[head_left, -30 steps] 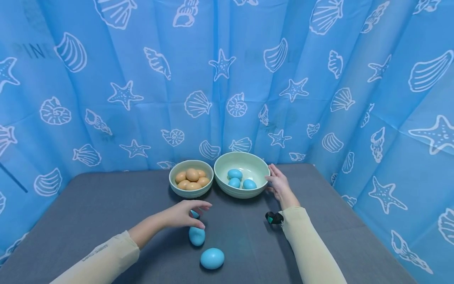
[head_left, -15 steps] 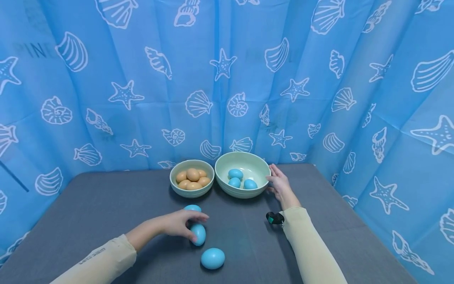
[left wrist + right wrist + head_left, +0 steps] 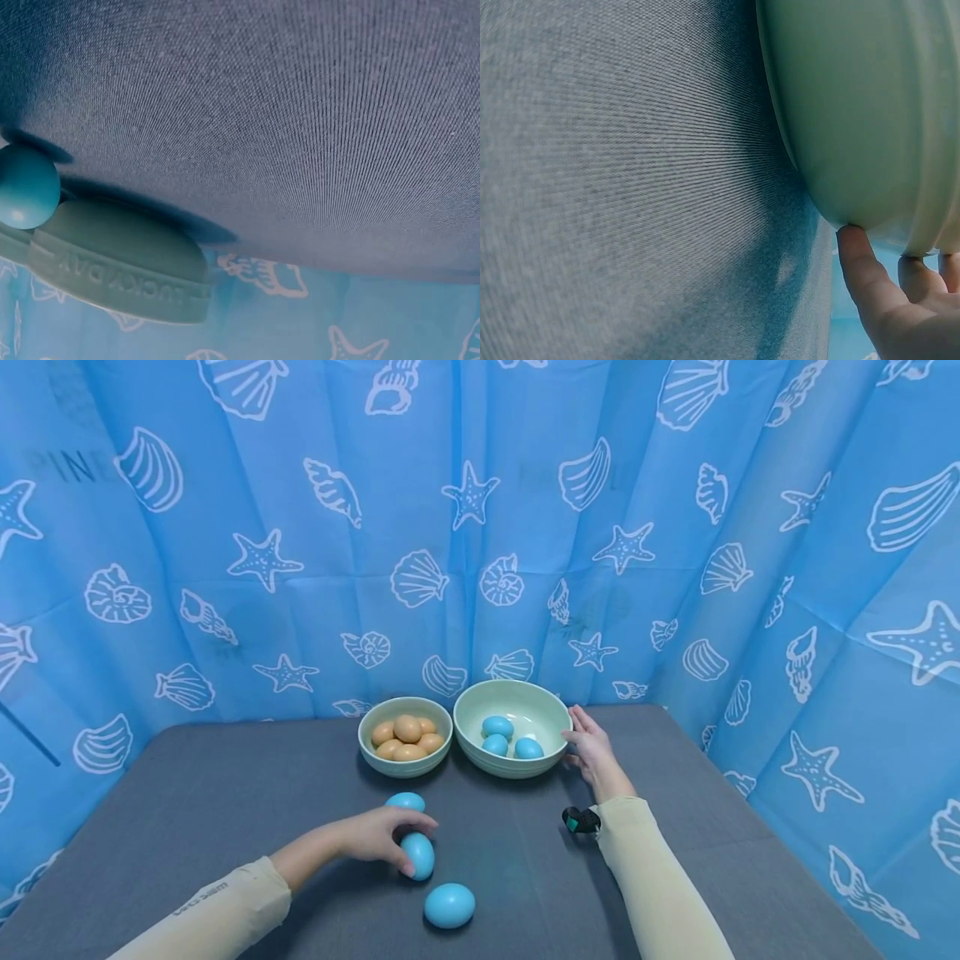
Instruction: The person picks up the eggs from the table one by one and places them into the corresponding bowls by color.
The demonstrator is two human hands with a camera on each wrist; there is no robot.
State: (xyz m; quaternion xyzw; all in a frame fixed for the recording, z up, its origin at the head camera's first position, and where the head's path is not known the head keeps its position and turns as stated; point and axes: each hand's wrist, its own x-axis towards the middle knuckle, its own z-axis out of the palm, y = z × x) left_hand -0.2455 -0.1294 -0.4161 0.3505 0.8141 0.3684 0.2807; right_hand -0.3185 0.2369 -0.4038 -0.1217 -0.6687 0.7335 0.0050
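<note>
My left hand (image 3: 378, 837) pinches a blue egg (image 3: 420, 857) between thumb and fingers, low over the table. Just behind that hand a second blue egg (image 3: 406, 800) shows partly, and a third blue egg (image 3: 449, 907) lies nearer the front. My right hand (image 3: 592, 750) holds the right side of the larger pale green bowl (image 3: 512, 772), thumb at the rim. In the right wrist view, fingertips (image 3: 851, 236) press against its outer wall. Three blue eggs (image 3: 498, 727) lie inside that bowl. The left wrist view shows an egg (image 3: 28, 187) but no hand.
To the left of the large bowl stands a smaller green bowl (image 3: 405, 770) filled with several brown eggs (image 3: 407, 728). A grey cloth (image 3: 247, 785) covers the table. Behind it hangs a blue shell-print curtain (image 3: 468, 610). A black strap (image 3: 581, 820) sits at my right sleeve.
My left hand has come down slightly towards the front and taken the middle blue egg between thumb and fingers, uncovering more of the egg behind. The right hand and bowls stay put.
</note>
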